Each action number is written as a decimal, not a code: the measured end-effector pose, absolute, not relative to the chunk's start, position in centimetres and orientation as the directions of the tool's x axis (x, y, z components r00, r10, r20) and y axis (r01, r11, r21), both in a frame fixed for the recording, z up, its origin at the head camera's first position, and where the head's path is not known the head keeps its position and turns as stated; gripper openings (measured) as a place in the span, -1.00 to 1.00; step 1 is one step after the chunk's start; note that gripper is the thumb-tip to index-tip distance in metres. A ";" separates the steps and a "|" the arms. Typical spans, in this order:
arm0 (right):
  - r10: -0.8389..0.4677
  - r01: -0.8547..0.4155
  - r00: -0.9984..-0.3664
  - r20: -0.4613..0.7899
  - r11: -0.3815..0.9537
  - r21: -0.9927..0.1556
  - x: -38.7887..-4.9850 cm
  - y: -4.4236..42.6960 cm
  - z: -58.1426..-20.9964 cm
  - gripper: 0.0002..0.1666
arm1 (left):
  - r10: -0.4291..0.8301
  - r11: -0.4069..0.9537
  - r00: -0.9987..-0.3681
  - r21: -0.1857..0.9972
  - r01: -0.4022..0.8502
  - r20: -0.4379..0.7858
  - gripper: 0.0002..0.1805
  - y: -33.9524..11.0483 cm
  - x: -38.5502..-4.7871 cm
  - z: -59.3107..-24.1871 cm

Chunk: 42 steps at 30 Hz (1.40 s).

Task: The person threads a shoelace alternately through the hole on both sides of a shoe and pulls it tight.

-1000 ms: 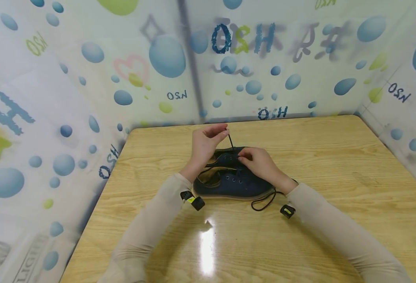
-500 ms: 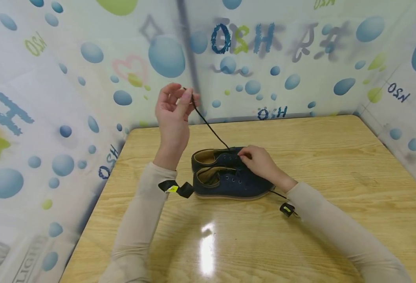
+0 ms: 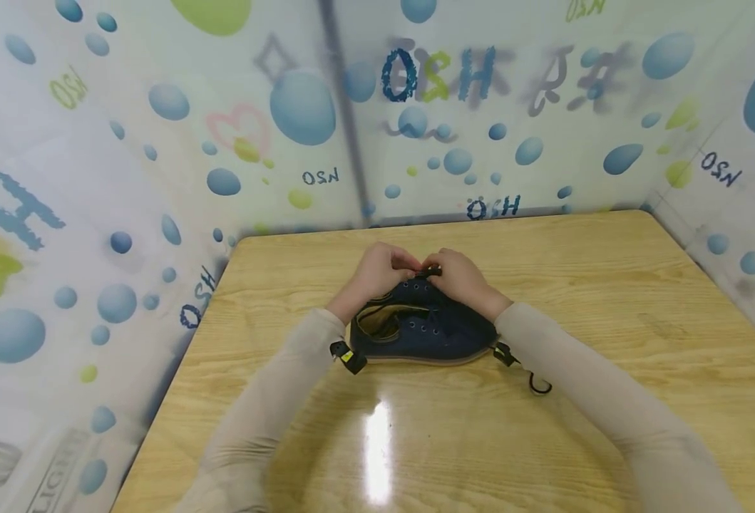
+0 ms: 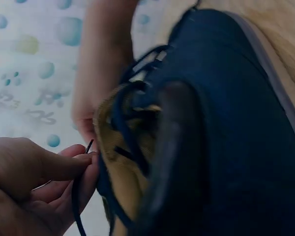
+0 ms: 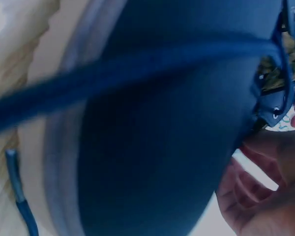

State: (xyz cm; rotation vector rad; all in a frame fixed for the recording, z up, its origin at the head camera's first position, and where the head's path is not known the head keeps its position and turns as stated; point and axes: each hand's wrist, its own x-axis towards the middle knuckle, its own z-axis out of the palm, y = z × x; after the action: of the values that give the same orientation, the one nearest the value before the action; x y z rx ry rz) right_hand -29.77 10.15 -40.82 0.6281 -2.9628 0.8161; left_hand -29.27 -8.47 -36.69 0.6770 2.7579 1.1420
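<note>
Two dark blue lace-up shoes lie side by side on the table. The near shoe (image 3: 409, 345) shows its eyelets; the far shoe (image 3: 418, 287) is partly covered by the hands. At the far shoe's lacing, my left hand (image 3: 380, 272) pinches a dark shoelace between thumb and fingers. Its tip pokes up from the fingertips in the left wrist view, where the lace (image 4: 76, 201) hangs down. Close beside it, my right hand (image 3: 462, 278) grips the edge of the far shoe near the eyelets. Its fingertips are partly hidden behind the shoe in the right wrist view.
A loose lace end (image 3: 540, 388) curls on the wooden table (image 3: 608, 299) beside my right forearm. Behind the table stands a wall (image 3: 525, 85) with a printed bubble pattern. Light glares off the tabletop in front of the shoes.
My left hand pulled the lace up and left, away from the shoe, then came back down to the far shoe. My right hand stayed near the eyelets and shifted slightly up.
</note>
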 end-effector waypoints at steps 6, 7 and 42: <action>-0.333 -0.343 -0.935 0.123 0.759 -0.554 -30.6 9.9 -41.1 -0.72 | 0.414 0.716 -0.906 0.582 0.385 0.091 -0.85 -7.6 -28.8 -36.7; -0.327 -0.335 -0.937 0.120 0.753 -0.566 -30.7 9.9 -41.1 -0.71 | 0.408 0.740 -0.907 0.544 0.395 0.103 -0.86 -7.5 -28.8 -36.6; -0.258 -0.242 -0.962 0.089 0.655 -0.716 -31.0 10.1 -42.3 -0.69 | 0.392 0.860 -0.892 0.254 0.443 0.226 -0.96 -6.7 -30.1 -39.5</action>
State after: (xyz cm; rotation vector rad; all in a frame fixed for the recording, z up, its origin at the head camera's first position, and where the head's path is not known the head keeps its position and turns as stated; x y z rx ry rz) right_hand -31.02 10.07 -42.34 0.4346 -2.8768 1.2392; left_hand -30.09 -6.72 -39.48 0.7216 3.1904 0.5009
